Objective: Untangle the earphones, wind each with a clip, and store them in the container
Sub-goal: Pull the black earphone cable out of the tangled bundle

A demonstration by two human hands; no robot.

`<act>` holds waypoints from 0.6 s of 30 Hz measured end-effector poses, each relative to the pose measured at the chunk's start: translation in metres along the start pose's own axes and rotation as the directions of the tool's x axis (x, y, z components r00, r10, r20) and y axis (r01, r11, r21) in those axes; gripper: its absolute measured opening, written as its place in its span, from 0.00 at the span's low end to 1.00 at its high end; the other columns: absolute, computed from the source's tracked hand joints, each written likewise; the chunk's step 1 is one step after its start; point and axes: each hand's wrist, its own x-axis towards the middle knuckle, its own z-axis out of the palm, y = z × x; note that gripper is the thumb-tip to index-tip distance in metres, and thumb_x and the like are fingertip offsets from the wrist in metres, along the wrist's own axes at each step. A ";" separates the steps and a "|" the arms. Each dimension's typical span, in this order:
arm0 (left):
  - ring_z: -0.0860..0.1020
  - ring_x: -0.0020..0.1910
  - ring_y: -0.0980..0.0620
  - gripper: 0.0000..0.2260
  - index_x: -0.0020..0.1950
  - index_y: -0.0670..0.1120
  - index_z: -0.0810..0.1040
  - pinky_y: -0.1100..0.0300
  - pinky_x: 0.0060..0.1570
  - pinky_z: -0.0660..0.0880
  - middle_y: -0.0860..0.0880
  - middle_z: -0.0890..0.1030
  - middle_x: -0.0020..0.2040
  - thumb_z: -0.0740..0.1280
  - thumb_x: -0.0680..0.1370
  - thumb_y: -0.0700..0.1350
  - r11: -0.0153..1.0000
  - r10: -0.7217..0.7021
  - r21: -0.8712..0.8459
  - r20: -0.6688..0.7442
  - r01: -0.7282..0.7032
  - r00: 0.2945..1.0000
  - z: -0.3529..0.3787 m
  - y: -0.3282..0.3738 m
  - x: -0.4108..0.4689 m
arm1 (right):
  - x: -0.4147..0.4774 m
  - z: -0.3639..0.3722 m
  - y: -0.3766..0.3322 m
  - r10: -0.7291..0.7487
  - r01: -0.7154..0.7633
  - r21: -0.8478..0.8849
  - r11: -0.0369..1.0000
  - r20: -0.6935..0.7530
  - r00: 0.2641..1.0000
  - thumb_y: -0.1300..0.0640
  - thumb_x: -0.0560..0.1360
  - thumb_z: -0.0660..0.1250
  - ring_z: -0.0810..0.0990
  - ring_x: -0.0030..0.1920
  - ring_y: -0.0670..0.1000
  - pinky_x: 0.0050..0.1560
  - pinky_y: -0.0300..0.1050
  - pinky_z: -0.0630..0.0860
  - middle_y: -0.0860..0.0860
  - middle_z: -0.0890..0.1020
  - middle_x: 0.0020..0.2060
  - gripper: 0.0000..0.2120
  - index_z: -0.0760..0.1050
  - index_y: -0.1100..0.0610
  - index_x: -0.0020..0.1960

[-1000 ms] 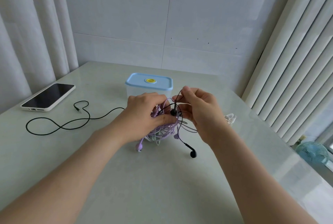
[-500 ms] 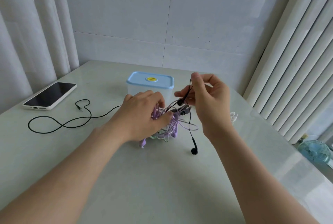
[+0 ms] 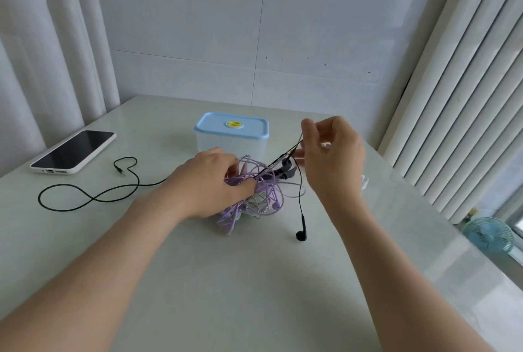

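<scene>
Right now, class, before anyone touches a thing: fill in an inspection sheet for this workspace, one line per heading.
Surface: pale glossy tabletop.
Job's things: tangle of purple earphone cords; black earphone cord with black earbud dangling; translucent plastic container, light blue lid on.
Clutter: smartphone in white case, screen dark; small white item behind the right hand, unclear.
Hands: left hand grips the purple tangle; right hand pinches the black cord.
Cables: black cable with jack plug, looped on the table, running toward the left hand.
Surroundings: tiled wall, white curtains, vertical blinds, turquoise fan beyond the table's right edge.
</scene>
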 end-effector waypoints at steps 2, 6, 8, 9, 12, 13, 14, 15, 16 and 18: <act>0.76 0.44 0.49 0.23 0.39 0.52 0.71 0.52 0.45 0.75 0.53 0.74 0.42 0.61 0.69 0.72 1.000 -0.004 0.026 -0.071 0.005 0.997 0.000 0.002 0.000 | 0.001 -0.002 -0.003 0.190 -0.195 0.136 0.971 0.051 0.981 0.52 0.82 0.69 0.87 0.34 0.52 0.44 0.59 0.86 0.50 0.86 0.34 0.11 0.78 0.58 0.45; 0.75 0.42 0.46 0.20 0.39 0.50 0.69 0.53 0.40 0.68 0.53 0.74 0.40 0.66 0.74 0.66 0.993 -0.024 0.107 -0.264 0.054 0.964 0.001 0.003 0.002 | 0.000 -0.004 -0.008 0.379 -0.418 0.311 0.853 0.181 0.908 0.57 0.83 0.66 0.87 0.36 0.55 0.43 0.53 0.87 0.53 0.85 0.34 0.10 0.75 0.62 0.47; 0.75 0.41 0.44 0.20 0.40 0.49 0.69 0.52 0.42 0.68 0.53 0.75 0.39 0.66 0.74 0.65 0.988 -0.041 0.131 -0.324 0.087 0.945 0.001 0.001 0.003 | 0.000 -0.004 -0.010 0.390 -0.435 0.312 0.845 0.198 0.899 0.58 0.82 0.65 0.88 0.36 0.56 0.40 0.51 0.85 0.51 0.82 0.31 0.08 0.74 0.62 0.46; 0.75 0.41 0.44 0.20 0.40 0.49 0.69 0.51 0.43 0.69 0.53 0.75 0.38 0.66 0.75 0.65 0.985 -0.034 0.145 -0.355 0.091 0.934 0.002 -0.001 0.004 | -0.001 -0.004 -0.013 0.384 -0.426 0.292 0.856 0.192 0.903 0.59 0.80 0.64 0.88 0.35 0.56 0.36 0.49 0.84 0.52 0.82 0.32 0.07 0.74 0.62 0.45; 0.74 0.40 0.43 0.20 0.41 0.49 0.70 0.51 0.44 0.70 0.52 0.76 0.39 0.62 0.74 0.66 0.982 -0.009 0.168 -0.429 0.089 0.903 0.004 -0.004 0.004 | -0.004 -0.006 -0.014 0.362 -0.394 0.187 0.900 0.184 0.914 0.59 0.75 0.65 0.82 0.27 0.53 0.29 0.44 0.72 0.54 0.82 0.34 0.06 0.73 0.60 0.41; 0.75 0.41 0.42 0.20 0.42 0.49 0.70 0.50 0.44 0.71 0.51 0.76 0.39 0.62 0.74 0.66 0.982 -0.009 0.169 -0.431 0.090 0.903 0.005 -0.005 0.005 | -0.004 -0.007 -0.012 0.364 -0.387 0.127 0.913 0.174 0.915 0.58 0.73 0.66 0.79 0.25 0.50 0.31 0.44 0.70 0.54 0.84 0.34 0.07 0.72 0.60 0.39; 0.75 0.42 0.42 0.20 0.43 0.48 0.70 0.50 0.44 0.71 0.51 0.76 0.40 0.62 0.75 0.66 0.981 -0.013 0.168 -0.423 0.092 0.906 0.005 -0.005 0.005 | -0.004 -0.007 -0.011 0.360 -0.370 0.039 0.928 0.157 0.920 0.56 0.71 0.67 0.76 0.25 0.49 0.32 0.44 0.70 0.55 0.85 0.34 0.08 0.72 0.59 0.37; 0.76 0.43 0.42 0.20 0.44 0.49 0.70 0.50 0.45 0.72 0.50 0.76 0.41 0.64 0.76 0.65 0.982 -0.022 0.164 -0.406 0.097 0.914 0.006 -0.005 0.005 | -0.003 -0.009 -0.009 0.346 -0.338 -0.075 0.938 0.136 0.929 0.55 0.69 0.67 0.75 0.26 0.49 0.32 0.45 0.71 0.55 0.86 0.35 0.09 0.72 0.61 0.37; 0.76 0.45 0.42 0.19 0.45 0.49 0.70 0.49 0.46 0.73 0.51 0.77 0.42 0.64 0.76 0.65 0.983 -0.034 0.156 -0.385 0.101 0.922 0.006 -0.005 0.005 | -0.003 -0.010 -0.008 0.321 -0.293 -0.204 0.934 0.120 0.939 0.54 0.68 0.68 0.76 0.29 0.51 0.32 0.46 0.72 0.55 0.85 0.35 0.10 0.73 0.62 0.38; 0.77 0.48 0.44 0.20 0.47 0.50 0.72 0.50 0.49 0.73 0.52 0.77 0.45 0.65 0.76 0.67 0.987 -0.058 0.123 -0.340 0.106 0.939 0.007 -0.004 0.005 | -0.003 -0.013 -0.006 0.276 -0.180 -0.447 0.877 0.160 0.948 0.53 0.68 0.69 0.78 0.38 0.52 0.36 0.46 0.73 0.51 0.82 0.37 0.09 0.76 0.58 0.43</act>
